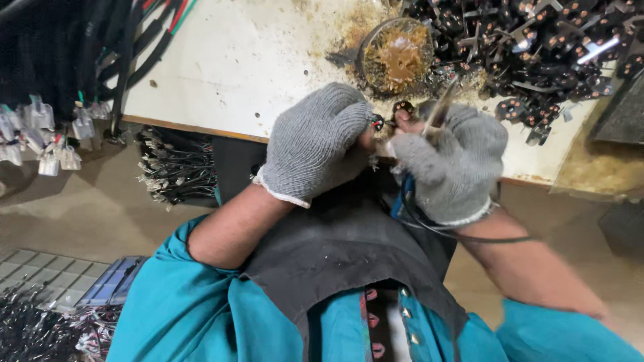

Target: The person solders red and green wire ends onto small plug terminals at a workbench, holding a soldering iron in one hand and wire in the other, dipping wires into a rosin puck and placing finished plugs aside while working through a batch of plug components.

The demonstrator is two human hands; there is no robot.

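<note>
Both hands wear grey knit gloves and meet at the near edge of a white worktable (228,67). My left hand (316,142) pinches a small black part with red and green wire ends (378,122). My right hand (453,165) grips a thin metal tool (439,107), its tip close to that small part, and a black cable (429,224) trails down from this hand over my lap. Fingertips poke out of the right glove next to another small black piece (403,107).
A round tin of brown paste (397,55) sits just beyond the hands, with brown stains around it. A heap of black plug parts (537,47) fills the table's far right. Wire bundles (176,167) hang left; white connectors (47,137) lie further left.
</note>
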